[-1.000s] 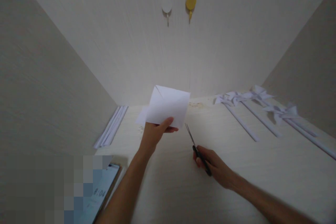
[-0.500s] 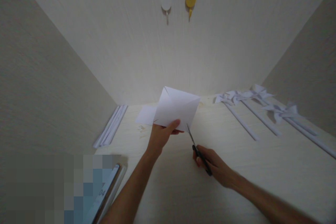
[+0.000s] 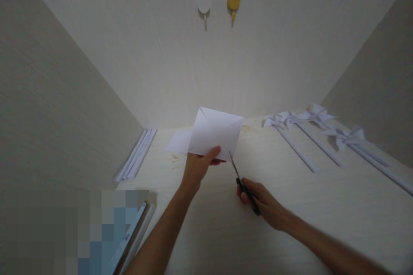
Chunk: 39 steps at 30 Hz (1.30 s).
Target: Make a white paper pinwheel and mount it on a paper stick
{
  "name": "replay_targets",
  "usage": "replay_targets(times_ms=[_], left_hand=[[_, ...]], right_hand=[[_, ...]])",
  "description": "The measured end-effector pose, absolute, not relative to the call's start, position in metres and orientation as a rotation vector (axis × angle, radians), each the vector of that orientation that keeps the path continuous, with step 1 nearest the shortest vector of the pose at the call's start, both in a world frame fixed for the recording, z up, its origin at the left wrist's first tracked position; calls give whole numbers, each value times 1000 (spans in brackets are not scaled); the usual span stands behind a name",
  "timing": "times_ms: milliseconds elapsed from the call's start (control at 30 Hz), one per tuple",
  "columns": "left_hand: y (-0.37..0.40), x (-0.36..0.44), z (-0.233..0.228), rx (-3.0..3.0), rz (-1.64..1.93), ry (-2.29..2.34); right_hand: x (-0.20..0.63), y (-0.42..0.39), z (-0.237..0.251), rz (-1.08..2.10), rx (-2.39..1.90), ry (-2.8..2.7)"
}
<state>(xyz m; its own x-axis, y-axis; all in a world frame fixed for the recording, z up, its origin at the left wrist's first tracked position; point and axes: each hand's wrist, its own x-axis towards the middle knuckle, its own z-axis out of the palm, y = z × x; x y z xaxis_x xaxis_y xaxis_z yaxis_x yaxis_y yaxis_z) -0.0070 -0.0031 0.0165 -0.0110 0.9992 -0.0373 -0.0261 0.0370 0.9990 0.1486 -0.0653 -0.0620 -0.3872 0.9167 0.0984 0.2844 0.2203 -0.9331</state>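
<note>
A square sheet of white paper [image 3: 217, 131] is held above the table by my left hand [image 3: 199, 167], thumb on top and fingers beneath. Slits run inward from its upper left and lower left corners, and faint diagonal creases cross it. My right hand [image 3: 256, 197] grips black-handled scissors [image 3: 239, 179]. Their blades meet the sheet's lower right corner, the tip lying over the paper. Behind the held sheet, another white paper [image 3: 178, 141] lies flat on the table, partly covered.
Several white paper pinwheels [image 3: 346, 137] on rolled sticks lie at the right. A bundle of white paper sticks [image 3: 137, 154] rests at the left by the wall. A phone-like device [image 3: 129, 236] stands lower left, beside a pixelated area. White [image 3: 204, 4] and yellow hooks [image 3: 234, 0] hang on the wall.
The held sheet has shifted and tilted slightly, its right corner a little further left. The scissors stay at the lower right corner, nearly unmoved.
</note>
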Motion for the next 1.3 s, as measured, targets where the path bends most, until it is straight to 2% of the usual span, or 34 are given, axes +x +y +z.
replay_targets(times_ms=[1300], left_hand=[[-4, -9, 18, 1171, 1137, 1221]], right_hand=[[148, -67, -60, 1208, -1112, -1801]])
